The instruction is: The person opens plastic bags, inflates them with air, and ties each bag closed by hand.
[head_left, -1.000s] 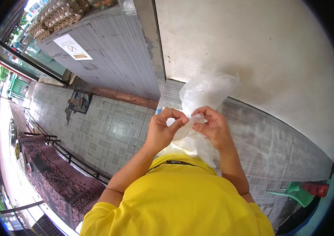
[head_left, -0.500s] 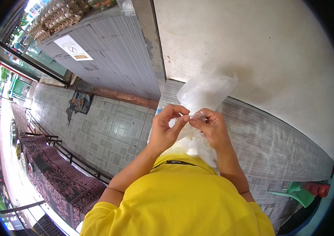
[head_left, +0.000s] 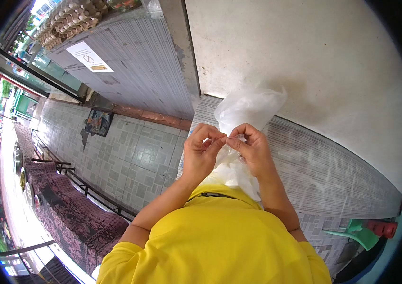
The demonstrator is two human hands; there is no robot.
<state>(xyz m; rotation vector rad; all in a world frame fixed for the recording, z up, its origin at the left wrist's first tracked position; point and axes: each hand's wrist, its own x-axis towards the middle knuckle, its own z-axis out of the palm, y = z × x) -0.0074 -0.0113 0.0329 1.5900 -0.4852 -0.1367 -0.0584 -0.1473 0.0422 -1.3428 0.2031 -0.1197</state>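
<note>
A translucent white plastic bag point(head_left: 248, 106) stands puffed up on the striped grey surface point(head_left: 319, 165), against the pale wall. Nearer my body lies more crumpled whitish plastic point(head_left: 234, 173), partly hidden by my hands. My left hand point(head_left: 204, 150) pinches with thumb and index finger at the plastic between the two. Just right of it my right hand point(head_left: 250, 147) pinches the same spot, its fingertips touching or nearly touching those of my left. The small piece between the fingertips is too fine to make out.
Egg trays point(head_left: 68, 21) are stacked on a grey counter point(head_left: 130, 61) at upper left, with a paper notice point(head_left: 89, 57) on its side. A patterned cloth point(head_left: 68, 208) covers a table at left. A green chair point(head_left: 362, 234) stands at lower right. A dark mat point(head_left: 99, 122) lies on the tiled floor.
My fingertips have come closer together, and the gathered plastic that showed between them is now mostly hidden. The fingers of my left hand have curled in more. The puffed bag has shifted only slightly.
</note>
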